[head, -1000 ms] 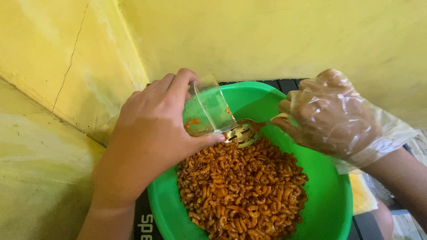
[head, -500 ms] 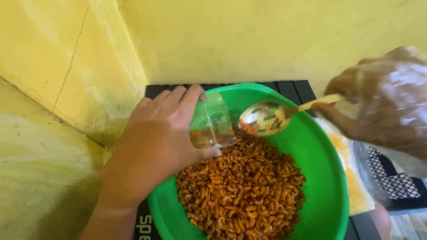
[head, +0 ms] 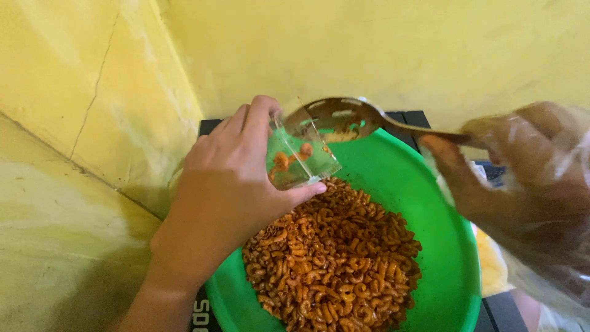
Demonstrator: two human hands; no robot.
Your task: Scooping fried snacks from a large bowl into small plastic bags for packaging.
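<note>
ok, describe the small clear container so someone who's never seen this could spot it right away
Start at the big green bowl heaped with reddish-brown elbow pasta. Above its far-left rim, the bare left hand grips a small clear plastic container, tilted, with a few pasta pieces inside. It is the only see-through vessel, and the metal spoon from the gloved right hand meets its mouth.

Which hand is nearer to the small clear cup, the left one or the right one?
Left. The left hand grips the clear cup itself; the gloved right hand is off to the side, holding the spoon whose bowl meets the cup.
</note>
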